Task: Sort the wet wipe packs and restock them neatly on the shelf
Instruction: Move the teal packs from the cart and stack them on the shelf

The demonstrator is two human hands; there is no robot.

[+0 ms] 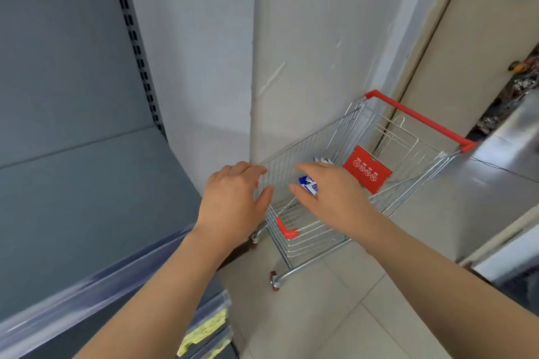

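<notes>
Blue-white wet wipe pack (308,184): likely soft, light, slippery; grip flat faces.
Right hand (332,194): pinches pack.
Left hand (230,201): fingers (248,167) spread.

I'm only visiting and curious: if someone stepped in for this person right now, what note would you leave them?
Left hand: open, holds nothing, by the cart's near corner.
Right hand: grips a blue-and-white wipe pack over the cart.
A second pack lies deeper in the cart.
Done: no pack shows on the grey shelf.
Left: shelve the held pack, then the rest, neatly.
</notes>
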